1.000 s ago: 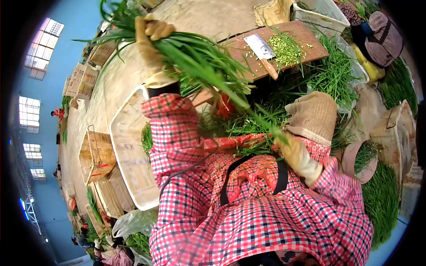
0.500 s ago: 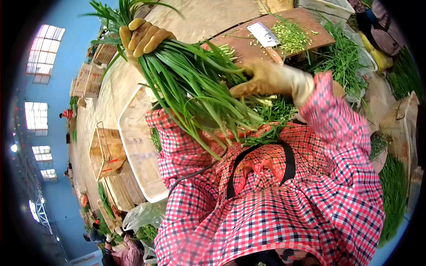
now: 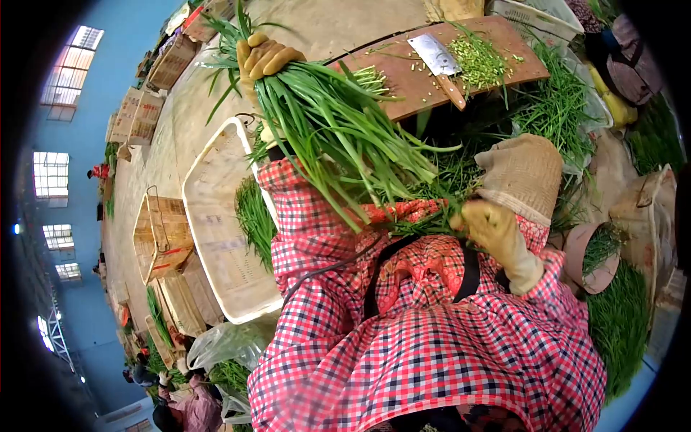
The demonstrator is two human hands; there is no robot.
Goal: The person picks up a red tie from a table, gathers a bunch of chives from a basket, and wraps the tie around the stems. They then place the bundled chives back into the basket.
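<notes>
The chive bunch (image 3: 338,137) is covering the palm of the left hand (image 3: 263,59), and loose greens (image 3: 439,180) are hiding the fingertips of the right hand (image 3: 495,229). At one o'clock the lens rim is cutting off a co-worker (image 3: 633,61). At nine o'clock a figure in red (image 3: 97,171) is showing too small to make out.

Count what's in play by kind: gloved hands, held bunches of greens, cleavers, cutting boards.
Gloved hands: 2, the left hand and the right hand
Held bunch of greens: 1
Cleaver: 1
Cutting board: 1
Total: 5
</notes>
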